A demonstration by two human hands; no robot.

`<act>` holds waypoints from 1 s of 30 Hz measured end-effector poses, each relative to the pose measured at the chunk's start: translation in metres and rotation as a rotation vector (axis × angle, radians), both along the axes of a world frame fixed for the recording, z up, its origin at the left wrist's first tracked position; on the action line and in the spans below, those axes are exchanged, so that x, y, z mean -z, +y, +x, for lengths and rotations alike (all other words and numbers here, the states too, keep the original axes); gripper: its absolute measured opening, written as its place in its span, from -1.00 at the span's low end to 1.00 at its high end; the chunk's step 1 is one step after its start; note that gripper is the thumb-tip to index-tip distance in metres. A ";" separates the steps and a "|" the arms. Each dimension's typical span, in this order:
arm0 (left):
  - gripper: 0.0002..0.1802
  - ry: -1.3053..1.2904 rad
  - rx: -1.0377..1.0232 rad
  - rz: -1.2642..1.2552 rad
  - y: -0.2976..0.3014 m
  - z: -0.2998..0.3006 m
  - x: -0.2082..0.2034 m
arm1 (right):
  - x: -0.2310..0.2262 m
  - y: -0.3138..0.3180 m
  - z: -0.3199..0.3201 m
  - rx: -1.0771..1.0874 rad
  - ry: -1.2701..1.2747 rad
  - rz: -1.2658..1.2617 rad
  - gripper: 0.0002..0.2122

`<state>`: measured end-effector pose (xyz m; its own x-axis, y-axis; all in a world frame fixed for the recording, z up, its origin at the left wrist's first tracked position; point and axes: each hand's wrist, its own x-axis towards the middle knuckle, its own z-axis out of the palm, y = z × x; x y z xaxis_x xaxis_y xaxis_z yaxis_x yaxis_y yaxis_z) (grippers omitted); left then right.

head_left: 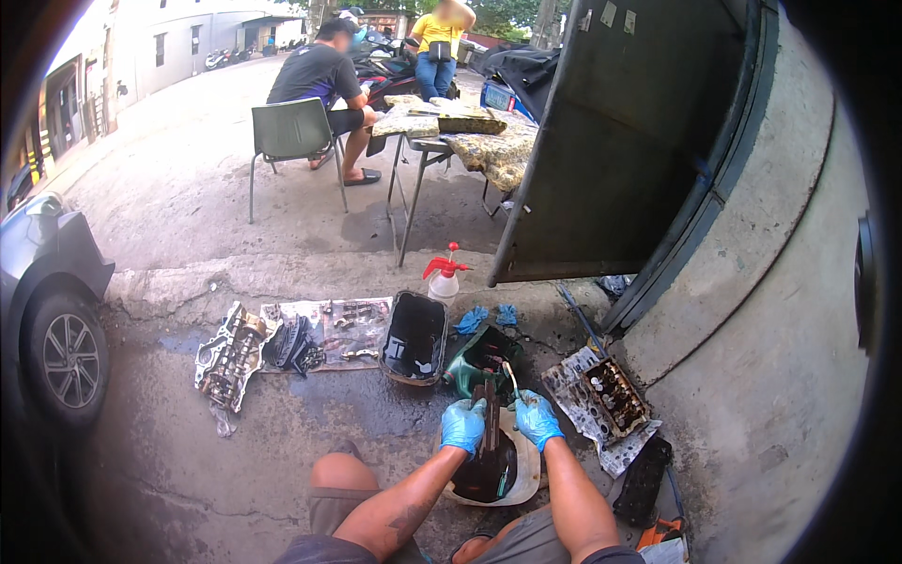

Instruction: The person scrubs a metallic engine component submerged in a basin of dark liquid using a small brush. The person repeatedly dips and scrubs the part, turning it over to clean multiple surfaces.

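My left hand point(463, 426), in a blue glove, is closed on a long, narrow dark part point(490, 414), which stands upright over a whitish basin point(532, 475). My right hand point(537, 419), gloved too, pinches a slim, pale-handled tool point(511, 378) that points up and away; its tip is too small to make out. Dark liquid fills the bottom of the basin, and a thin greenish object point(505, 482) lies in it. Just beyond my hands sits a cut-open green container point(460, 373) with dark contents.
A black tray point(383, 362), a red-topped spray bottle point(443, 282) and crumpled blue gloves point(473, 321) lie beyond. Engine parts rest at left point(235, 367) and right point(615, 395). A dark metal door point(629, 141) stands at right, a car point(56, 282) at left. Two people are farther off.
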<state>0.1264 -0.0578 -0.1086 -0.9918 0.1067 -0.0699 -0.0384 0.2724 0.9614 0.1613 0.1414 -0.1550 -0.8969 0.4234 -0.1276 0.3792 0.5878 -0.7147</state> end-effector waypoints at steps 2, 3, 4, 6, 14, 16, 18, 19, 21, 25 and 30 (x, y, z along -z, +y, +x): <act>-0.65 0.008 -0.004 -0.015 -0.002 -0.002 0.005 | -0.008 -0.009 -0.001 0.025 -0.013 -0.033 -0.78; -0.65 0.010 -0.005 -0.008 -0.001 -0.004 0.003 | -0.014 -0.009 -0.003 0.022 -0.016 -0.024 -0.78; -0.65 0.012 -0.006 -0.003 0.000 -0.007 0.002 | -0.018 -0.009 -0.006 0.019 -0.020 -0.016 -0.78; -0.64 0.011 -0.002 0.002 0.002 -0.009 -0.001 | -0.018 -0.006 -0.008 0.012 -0.002 -0.003 -0.77; -0.66 0.014 0.007 0.005 0.003 -0.006 -0.006 | -0.012 0.001 -0.007 -0.082 0.031 0.115 -0.80; -0.55 -0.079 0.063 0.001 0.002 -0.008 -0.014 | -0.014 0.002 -0.006 -0.082 0.029 0.103 -0.81; -0.55 -0.071 0.060 0.011 0.001 -0.009 -0.011 | -0.019 -0.002 -0.007 -0.085 0.027 0.107 -0.81; -0.62 -0.017 0.028 0.022 0.002 -0.009 -0.003 | -0.023 -0.007 -0.008 -0.090 0.027 0.105 -0.82; -0.67 0.044 -0.004 0.038 0.002 -0.009 0.003 | -0.025 -0.011 -0.009 -0.076 0.020 0.059 -0.81; -0.58 -0.079 0.084 0.007 0.001 -0.009 -0.014 | -0.024 -0.007 -0.006 -0.068 0.019 0.072 -0.81; -0.53 -0.121 0.084 0.003 -0.001 -0.009 -0.016 | -0.018 -0.005 -0.008 -0.078 0.021 0.056 -0.80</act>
